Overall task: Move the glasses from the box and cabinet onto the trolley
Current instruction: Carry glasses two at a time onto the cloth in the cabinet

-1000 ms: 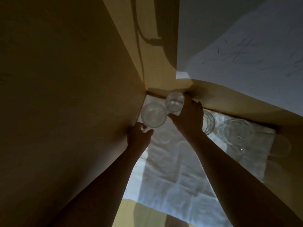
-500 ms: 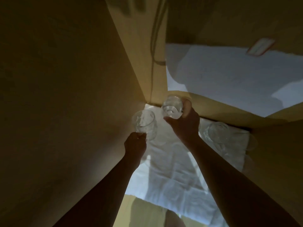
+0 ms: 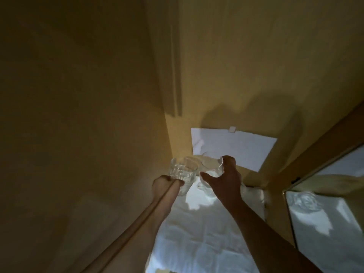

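I am reaching deep into a dim yellow cabinet (image 3: pixel 78 115). My left hand (image 3: pixel 165 184) grips a clear textured tumbler (image 3: pixel 182 174) near the left wall, lifted and tilted. My right hand (image 3: pixel 224 180) holds a smooth clear glass (image 3: pixel 211 166) beside it, thumb under and fingers over the rim. Below my right hand another glass (image 3: pixel 204 189) stands on the white cloth (image 3: pixel 197 233), partly hidden. The trolley and box are out of view.
A white sheet of paper (image 3: pixel 232 148) is taped to the back wall. A mirrored or glass door panel (image 3: pixel 325 217) stands at the right, reflecting a glass. The yellow side wall is close on the left.
Both hands have lifted their glasses off the cloth and drawn them up and toward me. The view has tilted upward, showing more of the back wall and the door panel.
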### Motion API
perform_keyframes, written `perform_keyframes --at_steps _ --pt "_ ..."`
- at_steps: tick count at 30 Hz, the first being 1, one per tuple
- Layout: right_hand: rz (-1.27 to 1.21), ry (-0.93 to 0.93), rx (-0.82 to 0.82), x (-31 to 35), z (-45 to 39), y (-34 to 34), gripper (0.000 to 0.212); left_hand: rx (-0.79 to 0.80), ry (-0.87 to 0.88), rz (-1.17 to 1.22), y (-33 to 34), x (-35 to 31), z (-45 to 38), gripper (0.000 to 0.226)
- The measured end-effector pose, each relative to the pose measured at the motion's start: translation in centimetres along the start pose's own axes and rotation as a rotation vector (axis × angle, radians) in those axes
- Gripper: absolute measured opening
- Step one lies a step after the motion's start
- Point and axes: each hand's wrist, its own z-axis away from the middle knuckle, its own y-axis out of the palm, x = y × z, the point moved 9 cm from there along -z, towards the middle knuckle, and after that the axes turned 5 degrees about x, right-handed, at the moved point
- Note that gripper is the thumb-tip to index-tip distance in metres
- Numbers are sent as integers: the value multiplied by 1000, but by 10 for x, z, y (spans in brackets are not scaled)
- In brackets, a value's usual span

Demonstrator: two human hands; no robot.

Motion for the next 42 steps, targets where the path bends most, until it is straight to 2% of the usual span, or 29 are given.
perform_keyframes --at_steps 4,8,12,18,20,24,29,34,39,42 --pt "5 -70 -115 46 14 -52 65 68 111 53 -14 -43 42 33" --pt "-96 -60 -242 96 31 -111 70 51 237 135 -39 -96 88 47" --pt "-250 -66 -317 144 55 -160 71 20 361 200 -67 -146 138 44" --pt "-295 -193 -420 209 121 -216 67 92 521 321 -97 -182 215 37" --pt "-303 -220 -440 220 146 -228 70 109 557 304 -110 -186 235 37" --pt "-292 -230 -455 228 195 -242 90 165 636 325 -123 -182 269 32" --pt "-326 -253 -501 228 248 -254 67 211 693 404 -128 -167 311 28" --pt "-301 -263 -507 229 282 -266 63 260 749 383 -126 -155 349 27" --pt "-303 -304 -531 227 306 -287 59 337 786 363 -114 -150 393 46" --pt "-267 -311 -557 221 321 -306 58 337 819 334 -100 -147 418 46"
